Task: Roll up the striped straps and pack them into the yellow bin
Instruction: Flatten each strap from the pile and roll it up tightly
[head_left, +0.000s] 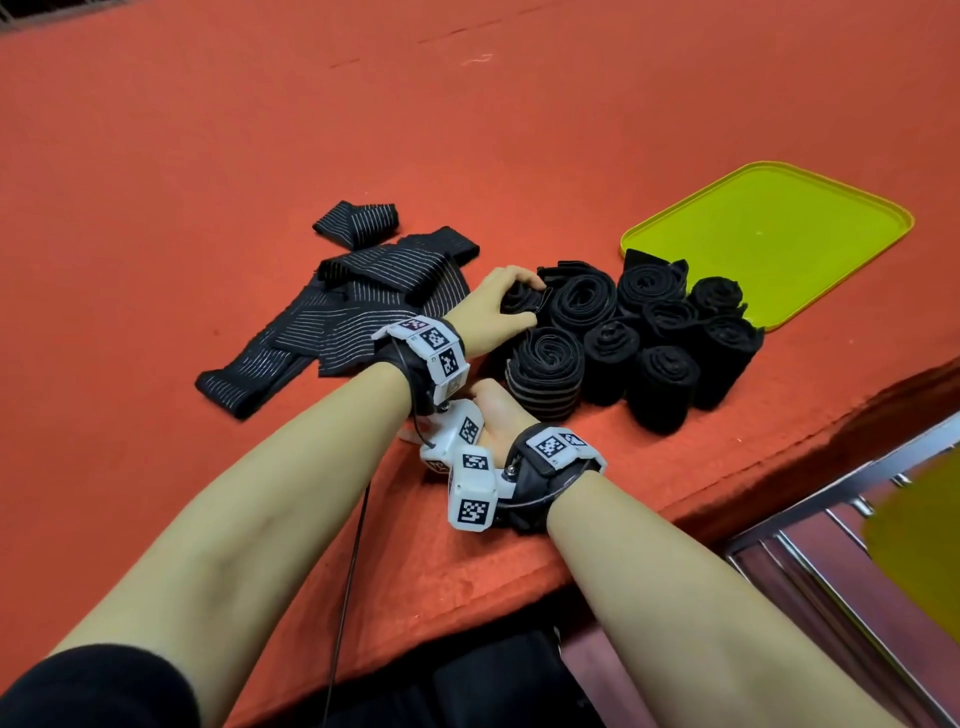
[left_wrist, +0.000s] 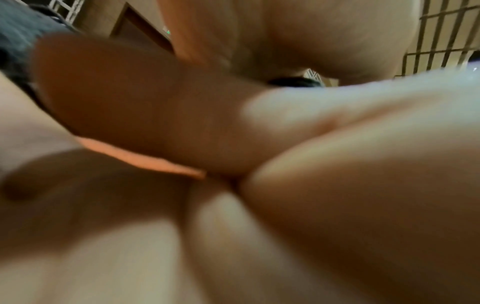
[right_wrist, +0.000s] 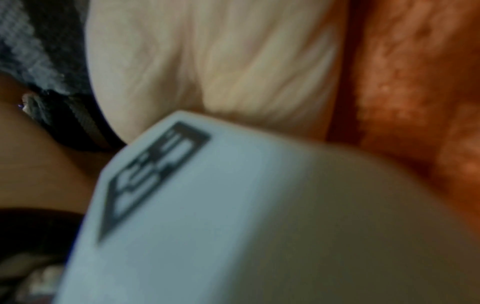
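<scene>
Several rolled black straps (head_left: 644, 338) stand bunched on the red table (head_left: 260, 130), just left of the empty yellow bin (head_left: 810, 208). Unrolled striped straps (head_left: 358, 306) lie in a loose pile further left. My left hand (head_left: 506, 299) reaches across, and its fingers curl round a small roll (head_left: 522, 301) at the bunch's far left. My right hand (head_left: 496, 410) lies low beside a striped roll (head_left: 543, 376), under my left wrist. Its fingers are hidden. The left wrist view shows only blurred fingers (left_wrist: 155, 107). The right wrist view shows a palm (right_wrist: 213, 61) and a white marker block (right_wrist: 233, 205).
The table's front edge (head_left: 779, 441) runs close beneath my forearms, with a metal frame (head_left: 831, 499) below it at right. A blurred yellow object (head_left: 924, 540) sits at the right edge. A black cable (head_left: 348, 587) hangs from my left wrist.
</scene>
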